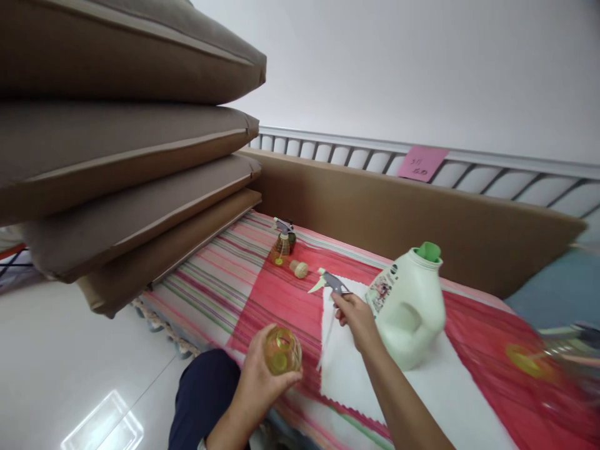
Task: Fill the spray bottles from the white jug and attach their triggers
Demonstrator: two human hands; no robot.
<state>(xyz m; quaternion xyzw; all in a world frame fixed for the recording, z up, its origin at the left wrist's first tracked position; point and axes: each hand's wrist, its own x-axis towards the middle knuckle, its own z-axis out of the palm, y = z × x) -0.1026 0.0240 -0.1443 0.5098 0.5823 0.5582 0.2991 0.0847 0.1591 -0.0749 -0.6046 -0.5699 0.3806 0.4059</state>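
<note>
My left hand point(257, 381) is wrapped round a see-through yellow bottle point(283, 351), its open mouth facing up. In my right hand point(357, 317) is a grey and cream trigger spray head point(332, 282), with a thin pale tube hanging below it, apart from the bottle. Just beyond my right forearm stands a large pale green jug point(412, 306) with a green piece in its neck. The jug rests on a white cloth point(347, 375). Farther back, a yellow spray bottle point(282, 240) stands beside a dark bottle, with a cream-coloured stopper-like piece point(299, 269) lying near it.
A striped red cloth point(215, 275) covers the surface. Thick brown cushions point(131, 181) are stacked at the left. A brown board point(375, 200) leans along the railing, where a pink note point(423, 164) hangs. At the right edge, a yellowish bottle-like thing point(529, 361) is blurred.
</note>
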